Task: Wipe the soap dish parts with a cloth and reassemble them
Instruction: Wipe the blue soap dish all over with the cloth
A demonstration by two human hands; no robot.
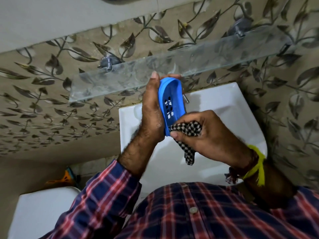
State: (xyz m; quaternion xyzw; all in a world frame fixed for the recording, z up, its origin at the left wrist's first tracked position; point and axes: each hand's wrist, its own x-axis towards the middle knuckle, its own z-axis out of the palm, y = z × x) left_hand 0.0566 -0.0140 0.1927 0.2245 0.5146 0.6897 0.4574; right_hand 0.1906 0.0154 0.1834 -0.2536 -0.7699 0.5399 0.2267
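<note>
A blue oval soap dish part (172, 100) with drain holes stands on edge above the white sink. My left hand (152, 111) grips it along its left side, fingertips wrapped over its top end. My right hand (205, 133) is closed on a black-and-white checked cloth (187, 133), pressed against the lower end of the blue part. A tail of the cloth hangs down below my right hand. No other soap dish part is visible.
A white sink (229, 104) lies under my hands, its tap (186, 99) partly hidden behind the dish. A glass shelf (131, 80) on the leaf-patterned tiled wall sits just above. A white toilet tank (43, 209) is at lower left.
</note>
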